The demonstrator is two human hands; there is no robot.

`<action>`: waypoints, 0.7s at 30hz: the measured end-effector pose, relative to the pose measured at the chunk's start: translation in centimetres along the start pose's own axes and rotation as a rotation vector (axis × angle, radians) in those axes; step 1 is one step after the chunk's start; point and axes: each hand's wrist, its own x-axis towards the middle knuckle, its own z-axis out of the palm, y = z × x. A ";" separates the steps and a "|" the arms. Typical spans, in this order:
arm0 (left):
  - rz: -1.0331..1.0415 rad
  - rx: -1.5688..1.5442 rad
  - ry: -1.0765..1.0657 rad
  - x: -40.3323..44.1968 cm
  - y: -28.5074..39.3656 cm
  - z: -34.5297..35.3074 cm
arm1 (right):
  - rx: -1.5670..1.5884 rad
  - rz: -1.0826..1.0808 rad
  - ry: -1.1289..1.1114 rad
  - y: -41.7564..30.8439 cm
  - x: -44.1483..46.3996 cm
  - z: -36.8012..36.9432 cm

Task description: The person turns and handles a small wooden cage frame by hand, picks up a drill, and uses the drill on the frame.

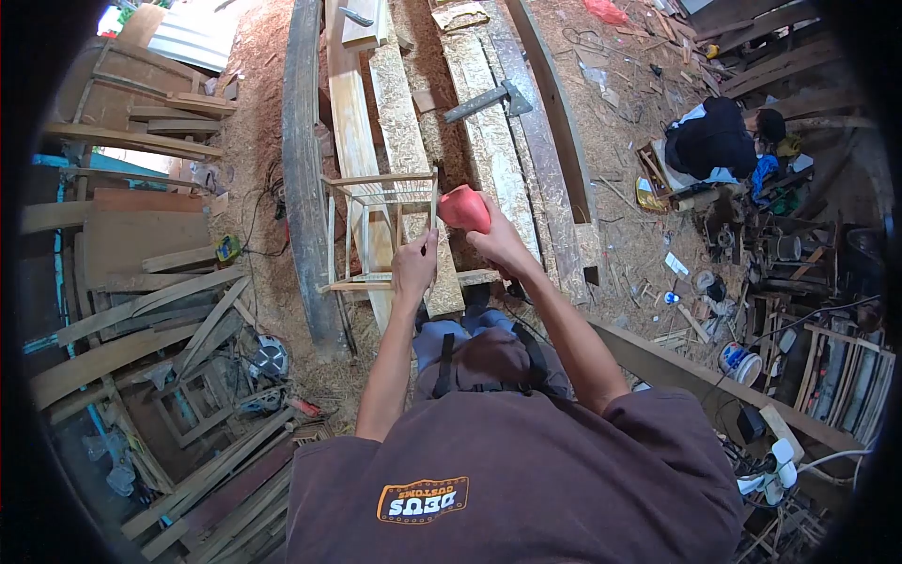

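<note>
My left hand point(413, 267) is closed around a corner post of a small open wooden frame point(380, 178), made of thin slats, which stands on the planks. My right hand point(500, 241) grips a red rounded tool point(465, 209) held close against the frame's right side. Its exact kind and its working face are hidden. Beneath the frame run long wood planks point(402, 113) covered with shavings. Farther off, a hatchet point(489, 101) lies across the planks on the right.
A long dark beam point(305, 169) borders the planks on the left. Stacked boards point(141, 310) and a measuring tape point(227, 248) lie farther left. A person point(714, 141) crouches at the right. A white bucket point(740, 363), cables and scrap wood clutter the lower right.
</note>
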 end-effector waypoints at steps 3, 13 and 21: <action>-0.011 0.004 -0.016 0.2 -0.2 0.1 | -0.004 -0.016 -0.011 0.0 0.1 0.2; -0.034 0.045 -0.049 -0.2 -0.1 -0.6 | -0.034 -0.112 0.085 1.0 0.4 1.6; -0.033 0.096 -0.047 0.1 0.6 -0.6 | 0.051 0.002 -0.025 0.2 0.4 0.4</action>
